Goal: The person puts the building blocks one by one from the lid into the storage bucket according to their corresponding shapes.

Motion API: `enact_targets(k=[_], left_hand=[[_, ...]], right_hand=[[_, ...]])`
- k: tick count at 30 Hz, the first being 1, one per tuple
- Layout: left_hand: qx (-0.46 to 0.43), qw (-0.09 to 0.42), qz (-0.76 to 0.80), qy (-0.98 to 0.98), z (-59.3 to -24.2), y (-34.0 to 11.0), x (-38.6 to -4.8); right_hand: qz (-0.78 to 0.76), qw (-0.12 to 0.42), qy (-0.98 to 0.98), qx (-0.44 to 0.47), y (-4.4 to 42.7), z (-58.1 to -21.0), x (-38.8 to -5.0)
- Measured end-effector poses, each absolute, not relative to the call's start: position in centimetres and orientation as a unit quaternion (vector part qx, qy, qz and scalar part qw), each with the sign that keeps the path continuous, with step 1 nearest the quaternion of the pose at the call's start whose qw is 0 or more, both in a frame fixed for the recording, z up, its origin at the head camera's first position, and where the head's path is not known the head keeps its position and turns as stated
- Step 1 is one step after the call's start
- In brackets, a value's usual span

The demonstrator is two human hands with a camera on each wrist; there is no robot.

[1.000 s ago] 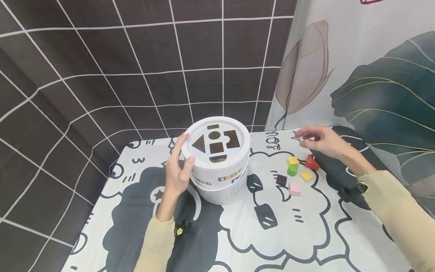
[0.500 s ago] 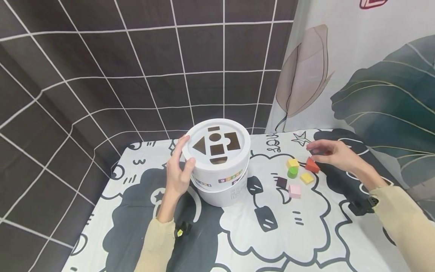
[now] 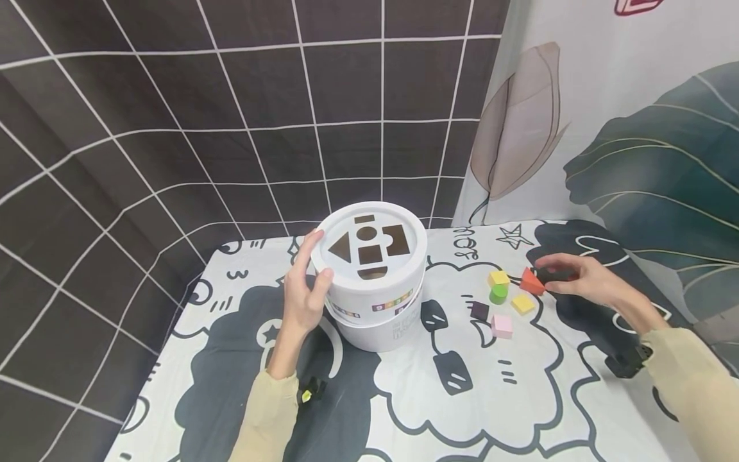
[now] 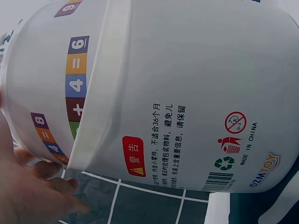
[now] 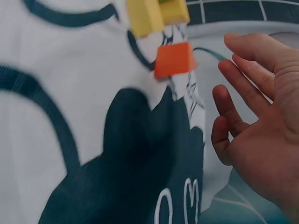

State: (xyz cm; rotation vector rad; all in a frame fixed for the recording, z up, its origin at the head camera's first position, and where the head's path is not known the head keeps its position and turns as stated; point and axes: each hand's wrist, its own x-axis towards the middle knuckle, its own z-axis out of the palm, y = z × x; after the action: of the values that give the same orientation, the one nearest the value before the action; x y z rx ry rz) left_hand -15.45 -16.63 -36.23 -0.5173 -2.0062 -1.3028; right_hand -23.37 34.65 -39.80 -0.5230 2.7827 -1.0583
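A white shape-sorting bucket (image 3: 378, 324) stands left of the blocks, its lid (image 3: 323, 221) cut with dark openings, among them a triangle and a circle. My left hand (image 3: 303, 292) holds the bucket's left side, with thumb and index finger over the lid's rim. My right hand (image 3: 591, 282) hovers just right of a red triangular block (image 3: 531, 282), thumb and fingers apart with nothing between them. In the right wrist view the red block (image 5: 175, 59) lies beyond the spread fingers, apart from them.
Near the red block lie a yellow block (image 3: 498, 278), a green block (image 3: 498, 294), a flat yellow block (image 3: 523, 304), a dark block (image 3: 480, 311) and a pink block (image 3: 501, 326). A dark gridded curtain (image 3: 260, 115) hangs behind the patterned tablecloth (image 3: 462, 417).
My right hand has come down and rightward from the cloth's printed star to beside the red triangular block. The left hand and the bucket have stayed put.
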Motion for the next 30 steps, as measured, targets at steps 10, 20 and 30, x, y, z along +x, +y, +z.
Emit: enact_targets(k=[10, 20, 30], left_hand=[[-0.199, 0.343, -0.498, -0.771, -36.2, -16.6, -15.5], [-0.200, 0.342, -0.497, -0.772, -36.3, -16.6, -15.6], [-0.196, 0.342, -0.497, -0.773, -36.3, -16.7, -15.5]], right_hand=[[-0.358, 0.104, 0.915, -0.156, 35.7, -41.7, -24.2], [-0.358, 0.125, 0.910, -0.169, 35.6, -42.1, -25.4], [-0.349, 0.142, 0.911, -0.167, 35.0, -42.0, -26.1]])
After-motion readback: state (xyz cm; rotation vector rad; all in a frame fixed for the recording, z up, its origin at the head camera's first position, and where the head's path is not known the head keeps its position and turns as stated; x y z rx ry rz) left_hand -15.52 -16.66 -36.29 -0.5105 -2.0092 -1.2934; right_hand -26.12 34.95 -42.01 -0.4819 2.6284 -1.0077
